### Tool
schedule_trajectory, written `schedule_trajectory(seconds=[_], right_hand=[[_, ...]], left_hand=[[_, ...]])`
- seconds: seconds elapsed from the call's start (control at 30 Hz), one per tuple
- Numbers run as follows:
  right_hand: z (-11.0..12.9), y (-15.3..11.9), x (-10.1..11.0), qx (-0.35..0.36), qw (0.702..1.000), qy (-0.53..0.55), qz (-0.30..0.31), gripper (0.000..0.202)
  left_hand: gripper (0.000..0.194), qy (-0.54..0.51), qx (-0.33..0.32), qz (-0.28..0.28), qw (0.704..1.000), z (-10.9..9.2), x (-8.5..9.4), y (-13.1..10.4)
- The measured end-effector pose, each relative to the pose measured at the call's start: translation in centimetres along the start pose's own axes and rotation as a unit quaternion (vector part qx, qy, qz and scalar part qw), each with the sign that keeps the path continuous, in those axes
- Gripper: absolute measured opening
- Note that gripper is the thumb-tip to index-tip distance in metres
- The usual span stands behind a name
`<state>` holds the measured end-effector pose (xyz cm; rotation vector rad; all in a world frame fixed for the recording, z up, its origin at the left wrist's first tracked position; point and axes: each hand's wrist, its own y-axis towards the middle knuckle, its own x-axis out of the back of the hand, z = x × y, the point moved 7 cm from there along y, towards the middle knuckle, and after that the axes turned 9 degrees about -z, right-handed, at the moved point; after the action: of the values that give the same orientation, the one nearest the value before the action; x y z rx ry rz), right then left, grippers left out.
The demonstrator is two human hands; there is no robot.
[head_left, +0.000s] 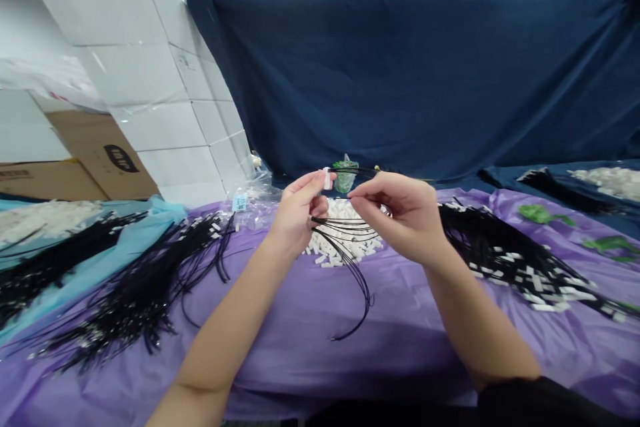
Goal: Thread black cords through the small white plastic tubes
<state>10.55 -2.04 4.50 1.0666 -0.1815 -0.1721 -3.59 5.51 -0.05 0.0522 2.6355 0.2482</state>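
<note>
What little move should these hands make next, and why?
Perhaps ease the right hand toward the white piece to steady the black wires beside it: the left hand pinches that piece, while the right hand sits apart from it.

Smooth, plastic-looking cables (369,303), matt cloth backdrop (390,80), satiny table cover (305,320), glossy plastic film (260,208)

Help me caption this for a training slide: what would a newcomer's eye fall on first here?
Probably the centre, where the person's left hand pinches a small white oblong piece, the right hand close beside it, with a heap of small white pieces showing below. Fanned bundles of thin black cords flank them on the shiny purple sheet. Behind hangs a broad dark-blue cloth, with stacked white boxes at the picture's left.
</note>
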Motion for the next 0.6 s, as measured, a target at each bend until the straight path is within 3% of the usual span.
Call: schedule_trajectory(seconds=[0.13, 0.6], right_hand=[[0.4, 0.2, 0.0, 0.082, 0.989, -0.111, -0.06, 0.011], [1.1, 0.2, 0.0, 0.125, 0.981, -0.134, -0.059, 0.012]], left_hand=[[0.018, -0.013, 0.027, 0.025, 0.999, -0.2, -0.7, -0.7], [0.016, -0.026, 0.041, 0.057, 0.997, -0.5, -1.2, -1.6]])
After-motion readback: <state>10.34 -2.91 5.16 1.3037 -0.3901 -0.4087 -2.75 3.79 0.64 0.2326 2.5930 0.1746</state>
